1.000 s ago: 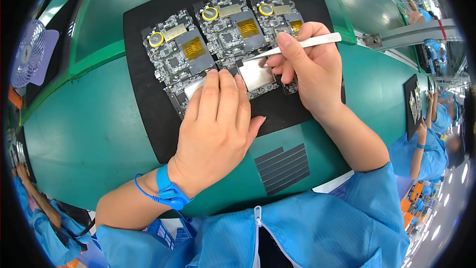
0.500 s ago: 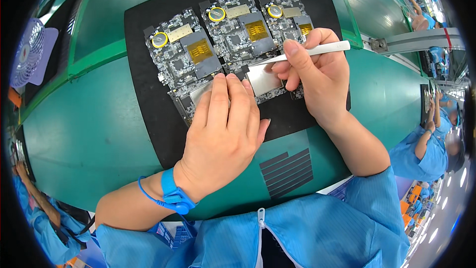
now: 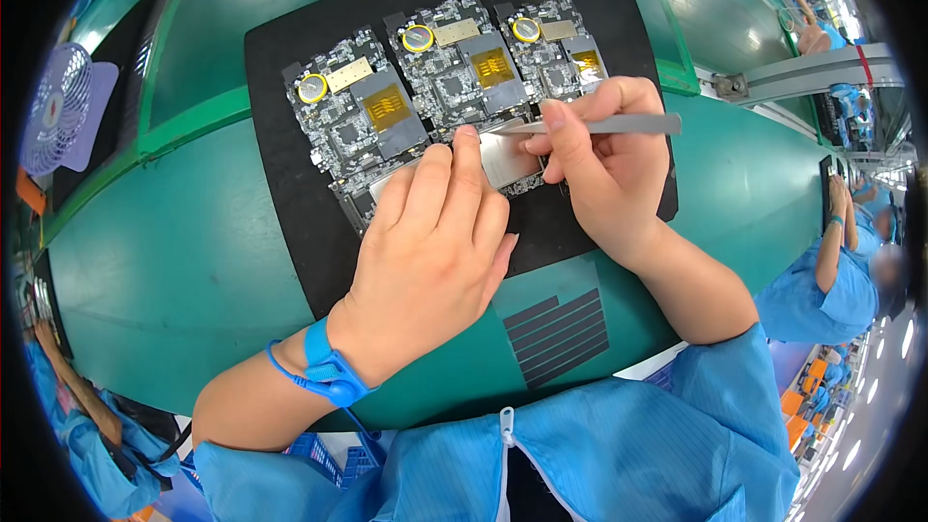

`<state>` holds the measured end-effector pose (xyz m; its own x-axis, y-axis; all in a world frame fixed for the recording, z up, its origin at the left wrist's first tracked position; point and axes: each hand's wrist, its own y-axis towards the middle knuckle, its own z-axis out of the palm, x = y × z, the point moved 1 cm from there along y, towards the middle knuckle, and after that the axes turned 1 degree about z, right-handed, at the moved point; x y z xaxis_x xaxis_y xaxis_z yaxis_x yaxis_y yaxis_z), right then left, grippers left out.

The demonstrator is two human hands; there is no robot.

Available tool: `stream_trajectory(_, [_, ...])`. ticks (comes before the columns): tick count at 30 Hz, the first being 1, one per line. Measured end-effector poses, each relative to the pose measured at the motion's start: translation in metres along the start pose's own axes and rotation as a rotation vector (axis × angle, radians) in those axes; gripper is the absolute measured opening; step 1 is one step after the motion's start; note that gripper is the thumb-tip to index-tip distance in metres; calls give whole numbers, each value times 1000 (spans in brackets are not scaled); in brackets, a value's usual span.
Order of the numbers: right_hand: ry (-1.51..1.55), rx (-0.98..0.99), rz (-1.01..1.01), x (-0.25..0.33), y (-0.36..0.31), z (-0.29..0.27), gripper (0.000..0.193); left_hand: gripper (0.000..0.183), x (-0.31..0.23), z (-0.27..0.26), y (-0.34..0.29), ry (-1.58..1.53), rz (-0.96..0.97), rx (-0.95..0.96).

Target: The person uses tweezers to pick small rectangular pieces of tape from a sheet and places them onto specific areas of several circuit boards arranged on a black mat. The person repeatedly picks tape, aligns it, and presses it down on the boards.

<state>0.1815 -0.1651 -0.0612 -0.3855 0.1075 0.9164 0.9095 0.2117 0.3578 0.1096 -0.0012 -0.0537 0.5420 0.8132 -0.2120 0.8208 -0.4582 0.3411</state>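
Note:
Three circuit boards lie side by side on a black mat (image 3: 307,222): a left board (image 3: 333,128), a middle board (image 3: 449,83) and a right board (image 3: 541,70). Each carries a yellow-ringed coin cell and an amber film patch. My left hand (image 3: 425,242) rests fingers outstretched over the lower parts of the left and middle boards, its index fingertip near a silver metal plate (image 3: 508,160) on the middle board. My right hand (image 3: 609,164) grips grey tweezers (image 3: 633,124), their points at the plate's upper edge beside that fingertip. My palm and fingers hide part of the right board.
A sheet of black strips (image 3: 559,336) lies on the green table (image 3: 174,242) in front of the mat. A blue wrist strap (image 3: 333,372) with its cord circles my left wrist. A purple fan (image 3: 68,111) stands at far left. Co-workers in blue sit at both sides.
The tweezers have tilted and lowered slightly, with my right hand shifting a little left. My left index fingertip has moved up to the tweezer points. Boards and mat appear slightly lower in view.

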Motion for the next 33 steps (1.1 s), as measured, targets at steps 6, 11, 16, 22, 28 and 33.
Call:
stream_trajectory(6, [199,-39,40,7,-6,-5,23,50,-3,2,-4,9,7,-37])
stream_trajectory(11, [300,-20,326,27,-28,-33,24,45,-1,-2,-2,-59,23,-22])
stream_trajectory(16, [250,39,595,39,-80,-67,23,39,-18,-5,-6,-66,103,-46])
stream_trajectory(22, [189,-12,646,35,-107,-73,23,50,-67,-6,-43,-132,340,249])
stream_trajectory(28, [148,8,579,36,-113,-66,23,51,-70,-5,-42,-85,360,313])
stream_trajectory(33, [140,14,566,36,-113,-63,23,50,-71,-5,-44,-27,399,318])
